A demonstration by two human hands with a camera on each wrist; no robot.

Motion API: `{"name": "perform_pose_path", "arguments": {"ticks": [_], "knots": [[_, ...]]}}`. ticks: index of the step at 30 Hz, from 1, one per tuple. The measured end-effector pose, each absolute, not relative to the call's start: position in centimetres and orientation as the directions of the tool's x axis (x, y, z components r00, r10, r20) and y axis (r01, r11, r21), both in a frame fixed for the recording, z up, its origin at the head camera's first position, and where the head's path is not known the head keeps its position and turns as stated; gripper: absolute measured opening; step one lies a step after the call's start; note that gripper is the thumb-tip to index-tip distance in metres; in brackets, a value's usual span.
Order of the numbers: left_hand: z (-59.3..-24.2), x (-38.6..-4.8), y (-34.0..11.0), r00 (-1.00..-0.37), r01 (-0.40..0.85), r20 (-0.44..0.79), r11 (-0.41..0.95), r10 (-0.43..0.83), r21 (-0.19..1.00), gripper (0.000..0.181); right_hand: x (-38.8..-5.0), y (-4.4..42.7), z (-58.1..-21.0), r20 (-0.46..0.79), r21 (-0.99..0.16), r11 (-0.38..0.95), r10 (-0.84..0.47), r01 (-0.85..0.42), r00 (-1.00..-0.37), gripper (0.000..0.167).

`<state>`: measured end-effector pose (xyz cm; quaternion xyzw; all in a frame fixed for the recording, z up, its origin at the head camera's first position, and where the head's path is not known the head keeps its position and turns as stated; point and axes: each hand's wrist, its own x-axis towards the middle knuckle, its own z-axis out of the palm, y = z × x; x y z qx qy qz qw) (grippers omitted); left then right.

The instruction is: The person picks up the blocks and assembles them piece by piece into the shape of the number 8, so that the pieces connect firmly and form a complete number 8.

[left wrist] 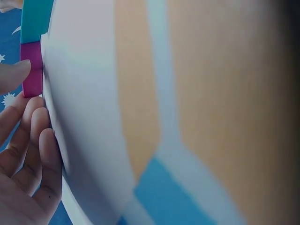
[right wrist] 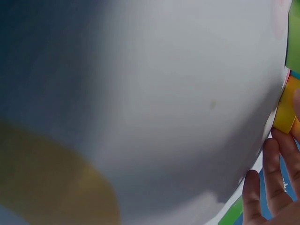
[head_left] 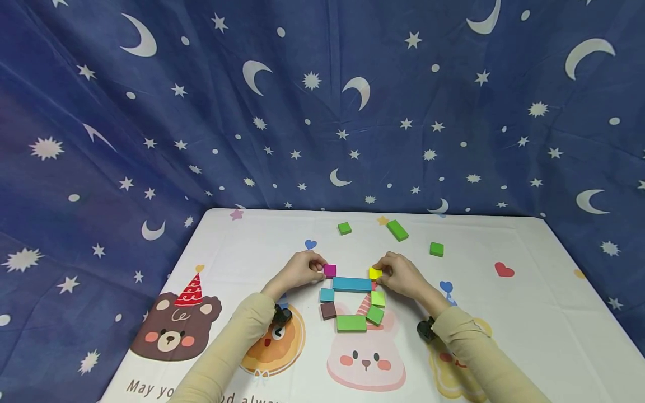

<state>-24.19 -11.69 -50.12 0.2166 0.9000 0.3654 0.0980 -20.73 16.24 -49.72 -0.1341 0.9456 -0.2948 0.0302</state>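
My left hand (head_left: 301, 267) pinches a magenta block (head_left: 330, 271) between thumb and fingertips, at the upper left corner of a ring of blocks. In the left wrist view the thumb lies on the magenta block (left wrist: 33, 70), beside a teal block (left wrist: 35, 21). At the upper right corner my right hand (head_left: 401, 274) pinches a yellow block (head_left: 373, 273), partly covered by its fingers. Between them lies a long blue block (head_left: 351, 285). Below are a small blue block (head_left: 327, 295), a brown one (head_left: 328, 310), a long green one (head_left: 351, 323), a green one (head_left: 375, 315) and a lime one (head_left: 378, 299).
Behind the ring lie a small green block (head_left: 345, 228), a longer green block (head_left: 397, 230) and another small green one (head_left: 436, 249). A white printed tablecloth (head_left: 529, 319) covers the table. A blue curtain (head_left: 322, 112) with moons and stars hangs behind it.
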Motion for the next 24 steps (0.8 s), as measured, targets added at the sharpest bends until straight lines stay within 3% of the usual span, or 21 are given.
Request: {"name": "perform_pose_path", "arguments": {"ticks": [24], "knots": [[-49.89,-24.28,-11.71,-0.898,0.274,-0.049,0.641,0.438,0.717,0.023,-20.64,16.22,-49.15,0.012,-0.458,0.836,-0.334,-0.302,-0.943,0.032]]}}
